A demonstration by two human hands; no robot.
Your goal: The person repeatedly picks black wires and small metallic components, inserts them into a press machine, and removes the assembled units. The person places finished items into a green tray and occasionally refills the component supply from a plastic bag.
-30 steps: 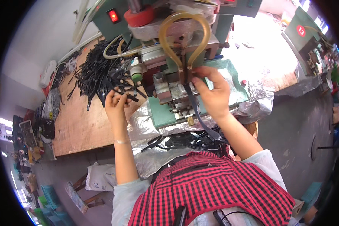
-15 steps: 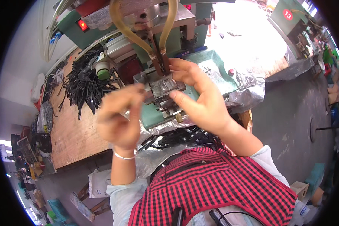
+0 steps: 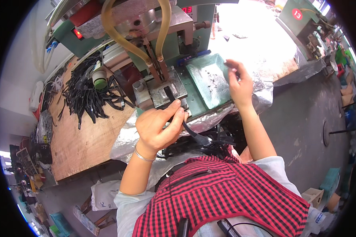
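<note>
"Head view: what is the left hand doing?"

"With my left hand, I am pinching a narrow, flat black strap between thumb and fingertips. Its far end is lying on a rectangular silver metal block; its near end is trailing toward my red-and-black checked apron."

"And the right hand?"

"My right hand is hovering by the right side of a shallow green tray, well apart from the strap. Its fingers are bending loosely; whether a small piece is sitting between the fingertips, I cannot tell. Dark specks are lying in the tray."

"What is surrounding the block?"

"Two brown metal prongs are standing just behind the strap's far end, with translucent amber hoses rising from them. To the left, a pile of loose black strips is covering part of a brown wooden tabletop."
</note>
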